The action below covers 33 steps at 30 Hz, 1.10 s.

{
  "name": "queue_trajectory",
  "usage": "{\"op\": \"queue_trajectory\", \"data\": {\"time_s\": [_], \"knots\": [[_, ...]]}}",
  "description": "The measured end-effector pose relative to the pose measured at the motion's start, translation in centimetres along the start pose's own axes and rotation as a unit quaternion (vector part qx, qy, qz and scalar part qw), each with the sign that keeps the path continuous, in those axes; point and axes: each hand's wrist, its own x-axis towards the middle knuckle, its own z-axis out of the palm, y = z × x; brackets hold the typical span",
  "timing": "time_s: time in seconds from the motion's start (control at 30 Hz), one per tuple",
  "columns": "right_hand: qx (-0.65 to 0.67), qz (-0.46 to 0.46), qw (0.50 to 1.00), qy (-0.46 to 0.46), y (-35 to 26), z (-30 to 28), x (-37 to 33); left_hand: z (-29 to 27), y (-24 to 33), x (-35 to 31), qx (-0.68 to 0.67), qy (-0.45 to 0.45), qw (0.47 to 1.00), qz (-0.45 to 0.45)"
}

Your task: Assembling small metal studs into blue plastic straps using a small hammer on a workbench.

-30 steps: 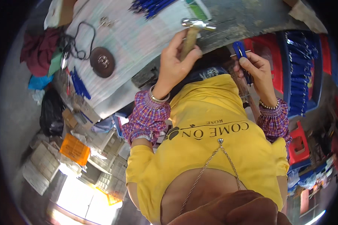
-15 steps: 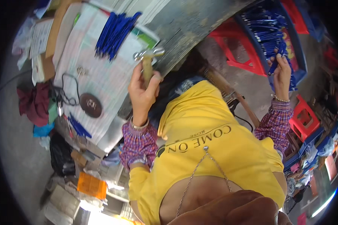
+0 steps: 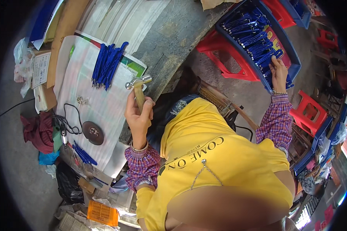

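Right hand [image 3: 279, 75] has swung out to two o'clock since a second ago; blue tools [image 3: 254, 40] lie at its fingertips, spreading toward eleven o'clock in a bin [image 3: 295, 70]. Whether it grips one, I cannot tell. Left hand [image 3: 138, 117], at ten o'clock, clamps a hammer [image 3: 139, 94].

A pale sheet [image 3: 104, 106] covers part of the worn grey desk [image 3: 169, 40]; on it lie blue pieces [image 3: 108, 65], a brown dish [image 3: 89, 138], black cord [image 3: 80, 116].

The left hand [image 3: 139, 115] grips a shiny-headed, wooden-handled hammer [image 3: 139, 93], with a round brown disc [image 3: 98, 140] to its left; the right hand [image 3: 279, 75] touches slender blue pieces [image 3: 251, 38] in a blue plastic crate [image 3: 295, 68] beneath it.
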Motion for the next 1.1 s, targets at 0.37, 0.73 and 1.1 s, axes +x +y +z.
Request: {"op": "queue_trajectory", "data": {"time_s": [0.37, 0.73, 1.1], "knots": [[-0.006, -0.079, 0.995, -0.055, 1.1, 4.7, 3.6, -0.7, -0.3, 0.9, -0.019, 0.019, 1.0, 0.003], [-0.138, -0.012, 0.978, -0.156, 2.9, -4.1, 13.3, -2.1, -0.7, -0.8, 0.053, 0.04, 0.991, 0.112], [-0.251, -0.089, 0.937, -0.227, 4.4, -7.0, 16.6, -21.4, -4.9, -10.8, 0.172, 0.517, 0.833, 0.095]]}}
